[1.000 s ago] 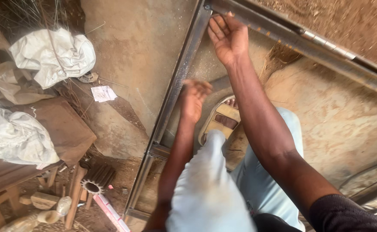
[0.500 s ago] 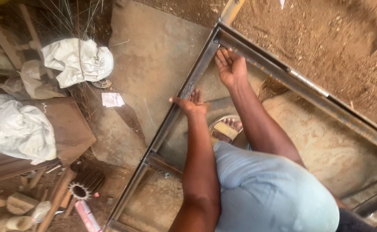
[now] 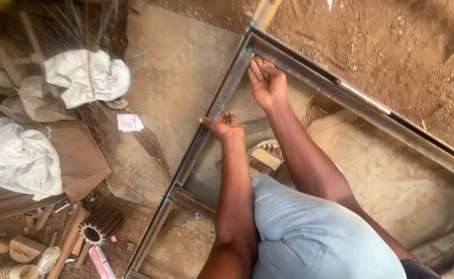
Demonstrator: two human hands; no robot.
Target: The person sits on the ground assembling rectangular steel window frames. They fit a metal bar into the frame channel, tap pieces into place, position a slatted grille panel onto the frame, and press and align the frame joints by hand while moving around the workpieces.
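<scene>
Concrete slab (image 3: pixel 180 67), dirt ground (image 3: pixel 392 57); both hands flat on metal frame (image 3: pixel 214 111).

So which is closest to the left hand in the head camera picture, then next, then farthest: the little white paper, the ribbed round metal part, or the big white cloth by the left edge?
From the left hand:
1. Little white paper, lying on the ground to its left.
2. Ribbed round metal part, lower left among the wood scraps.
3. Big white cloth, at the far left edge.
</scene>
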